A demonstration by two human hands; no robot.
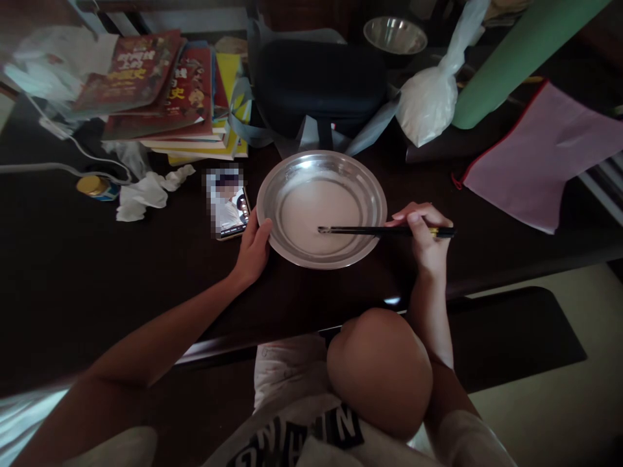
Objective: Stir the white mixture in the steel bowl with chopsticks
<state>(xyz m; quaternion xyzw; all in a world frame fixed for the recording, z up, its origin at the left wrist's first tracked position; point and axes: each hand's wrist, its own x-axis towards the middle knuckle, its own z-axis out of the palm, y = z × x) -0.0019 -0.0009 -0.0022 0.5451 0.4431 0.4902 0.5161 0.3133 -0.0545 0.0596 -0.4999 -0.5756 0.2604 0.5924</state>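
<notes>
A round metal basin stands on the dark table, with a pale, whitish mixture in its bottom. My left hand grips the basin's left rim, thumb over the edge and the other fingers partly hidden beneath it. In my right hand is a pair of black chopsticks, held level over the basin's right rim. Their tips reach the middle of the mixture, and a little of it clings to them.
Left of the basin lie a lit phone, crumpled tissue, a gold-lidded jar and stacked books. Behind stand a black case, a knotted bag of white powder, another metal bowl and a green roll. Purple cloth lies right.
</notes>
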